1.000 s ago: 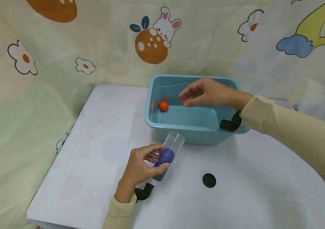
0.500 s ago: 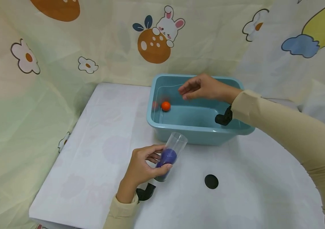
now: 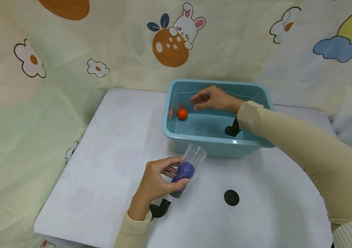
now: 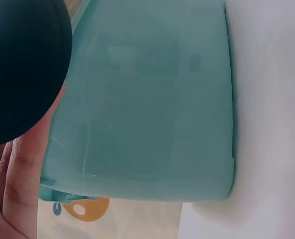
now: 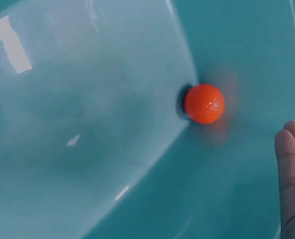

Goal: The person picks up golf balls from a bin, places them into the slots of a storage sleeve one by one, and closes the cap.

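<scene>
My left hand (image 3: pixel 160 179) grips a clear plastic tube (image 3: pixel 196 153), tilted with its open top toward the blue bin. Inside the tube sit purple balls (image 3: pixel 185 169), the lower one partly behind my thumb. In the left wrist view the tube's dark round base (image 4: pixel 25 64) fills the upper left corner. My right hand (image 3: pixel 214 98) hovers over the blue bin (image 3: pixel 206 148), fingers loosely bent and holding nothing. An orange ball (image 3: pixel 182 114) lies in a corner of the bin's floor; the right wrist view shows this ball (image 5: pixel 204 103) apart from my fingertips (image 5: pixel 287 142).
A white-covered table (image 3: pixel 117 155) carries the bin at its back edge. On the cloth lies a flat black disc (image 3: pixel 231 197), right of the tube. Black wrist mounts (image 3: pixel 160 208) project from both sleeves. Behind hangs a printed curtain (image 3: pixel 126 41).
The right hand and forearm have shifted slightly left over the bin. The left hand keeps its hold on the tube. The whole scene has drifted a little rightward in the head view.
</scene>
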`<state>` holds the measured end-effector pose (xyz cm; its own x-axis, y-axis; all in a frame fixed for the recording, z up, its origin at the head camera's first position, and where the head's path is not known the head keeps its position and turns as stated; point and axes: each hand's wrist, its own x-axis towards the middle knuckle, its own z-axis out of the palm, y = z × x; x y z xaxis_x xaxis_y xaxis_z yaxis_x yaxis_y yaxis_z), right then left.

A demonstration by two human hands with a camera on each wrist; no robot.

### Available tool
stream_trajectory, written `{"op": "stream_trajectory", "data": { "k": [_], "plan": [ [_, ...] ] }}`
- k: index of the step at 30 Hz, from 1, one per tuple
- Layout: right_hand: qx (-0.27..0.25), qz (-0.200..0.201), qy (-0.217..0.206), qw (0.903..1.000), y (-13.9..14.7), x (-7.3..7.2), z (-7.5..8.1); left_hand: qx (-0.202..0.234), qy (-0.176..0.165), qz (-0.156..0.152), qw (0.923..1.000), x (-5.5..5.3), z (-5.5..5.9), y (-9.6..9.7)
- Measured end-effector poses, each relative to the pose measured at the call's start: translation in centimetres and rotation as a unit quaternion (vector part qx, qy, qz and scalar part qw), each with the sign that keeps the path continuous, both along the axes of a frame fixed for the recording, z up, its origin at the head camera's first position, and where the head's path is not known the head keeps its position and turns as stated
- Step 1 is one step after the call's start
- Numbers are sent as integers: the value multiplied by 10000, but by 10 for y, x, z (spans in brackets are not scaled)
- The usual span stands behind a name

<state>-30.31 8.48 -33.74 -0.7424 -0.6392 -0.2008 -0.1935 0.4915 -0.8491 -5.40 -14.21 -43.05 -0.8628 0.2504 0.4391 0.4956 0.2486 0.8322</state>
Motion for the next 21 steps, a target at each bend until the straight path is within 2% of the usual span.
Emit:
{"op": "stream_trajectory", "data": {
  "k": [10,16,21],
  "plan": [
    [227,-81,-185,9995,-9,-16,-24,26,-16,-4,10000,-3,-4,-3],
    [467,18,-243,9986,-17,-24,-39,40,4,-38,10000,-5,-8,-4],
    [471,52,-197,9987,-25,-28,-50,80,-42,-38,10000,-4,-9,-6]
  ]
}}
